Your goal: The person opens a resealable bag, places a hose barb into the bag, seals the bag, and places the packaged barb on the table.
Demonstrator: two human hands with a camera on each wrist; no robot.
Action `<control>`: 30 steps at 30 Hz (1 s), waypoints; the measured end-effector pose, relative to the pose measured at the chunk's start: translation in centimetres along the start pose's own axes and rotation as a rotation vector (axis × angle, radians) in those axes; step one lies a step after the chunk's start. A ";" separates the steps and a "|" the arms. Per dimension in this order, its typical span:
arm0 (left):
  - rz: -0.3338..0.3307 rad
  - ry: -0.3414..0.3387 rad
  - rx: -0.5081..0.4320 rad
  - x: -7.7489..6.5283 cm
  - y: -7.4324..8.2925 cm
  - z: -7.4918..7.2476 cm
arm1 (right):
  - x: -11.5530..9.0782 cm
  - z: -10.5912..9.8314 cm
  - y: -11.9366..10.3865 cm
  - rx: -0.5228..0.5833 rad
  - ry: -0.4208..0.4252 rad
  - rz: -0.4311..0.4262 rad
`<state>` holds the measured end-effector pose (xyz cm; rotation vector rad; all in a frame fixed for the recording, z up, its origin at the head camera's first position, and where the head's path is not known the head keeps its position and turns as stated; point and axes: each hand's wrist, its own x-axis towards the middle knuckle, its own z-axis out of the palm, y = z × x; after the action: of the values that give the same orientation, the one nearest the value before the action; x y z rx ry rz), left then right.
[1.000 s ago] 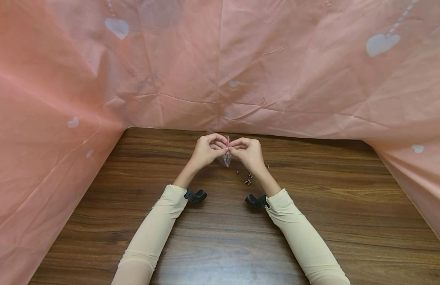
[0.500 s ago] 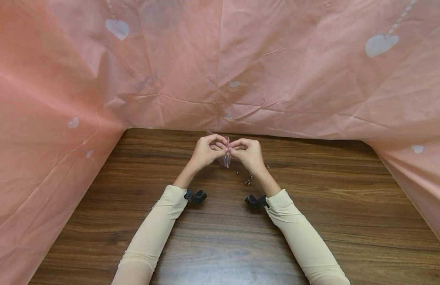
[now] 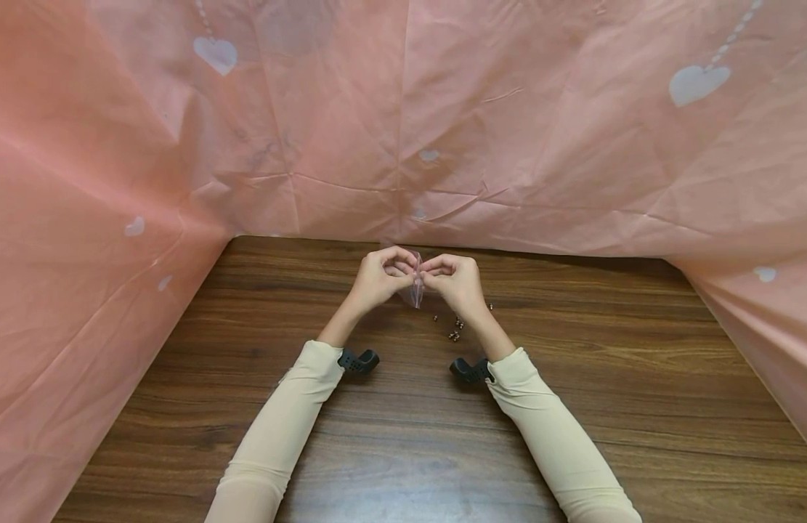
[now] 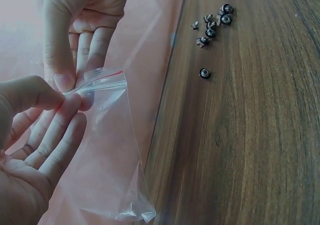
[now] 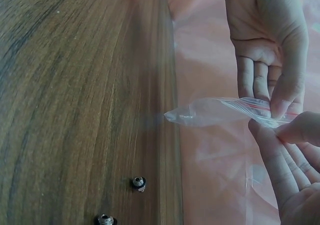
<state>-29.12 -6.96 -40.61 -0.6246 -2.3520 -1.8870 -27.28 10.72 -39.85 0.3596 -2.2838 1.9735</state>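
A clear zip-lock bag (image 4: pixel 112 155) with a red line along its seal is held up between both hands near the far edge of the table. My left hand (image 3: pixel 380 276) pinches the bag's mouth between thumb and fingers. From the other side, my right hand (image 3: pixel 454 280) pinches the same seal, fingertips meeting the left ones. The bag hangs below the seal in the left wrist view, and no contents show in it. Several small metal pieces with black rings (image 3: pixel 455 335) lie loose on the table near the right wrist; their exact kind is too small to tell.
The dark wood-grain table (image 3: pixel 403 436) ends at a pink cloth (image 3: pixel 540 145) with white hearts, which hangs behind it and at both sides. A black wrist mount (image 3: pixel 359 361) sits at the left cuff and another black mount (image 3: pixel 471 370) at the right.
Both hands stay at the same place, pinching the bag's seal. Only a very slight shift of the bag shows; the metal pieces lie where they were.
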 end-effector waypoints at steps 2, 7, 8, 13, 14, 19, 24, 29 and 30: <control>0.001 0.002 0.001 0.0 0.0 0.0 | 0.0 0.0 0.1 0.005 -0.001 -0.005; 0.006 0.004 0.007 0.0 -0.1 -0.1 | 0.1 0.0 0.1 -0.006 -0.001 -0.009; 0.008 0.005 0.010 0.0 -0.2 -0.2 | 0.1 0.0 0.1 -0.008 0.000 -0.007; 0.016 0.009 0.025 0.1 -0.4 -0.3 | 0.2 0.0 0.2 -0.028 0.007 -0.005; 0.015 0.010 0.029 0.2 -0.4 -0.3 | 0.2 0.0 0.2 -0.030 0.008 -0.005; 0.012 0.019 0.042 0.2 -0.3 -0.3 | 0.3 0.0 0.3 -0.027 0.013 -0.006; 0.019 0.026 0.041 0.2 -0.4 -0.3 | 0.2 0.0 0.3 -0.038 0.030 -0.012; 0.024 0.033 0.040 0.2 -0.5 -0.4 | 0.1 -0.1 0.1 -0.045 0.040 -0.004; 0.023 0.034 0.040 0.2 -0.5 -0.4 | 0.1 -0.1 0.1 -0.044 0.041 0.000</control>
<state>-29.56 -7.40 -40.90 -0.6080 -2.3446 -1.8221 -27.46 10.86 -39.94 0.3117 -2.2976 1.9097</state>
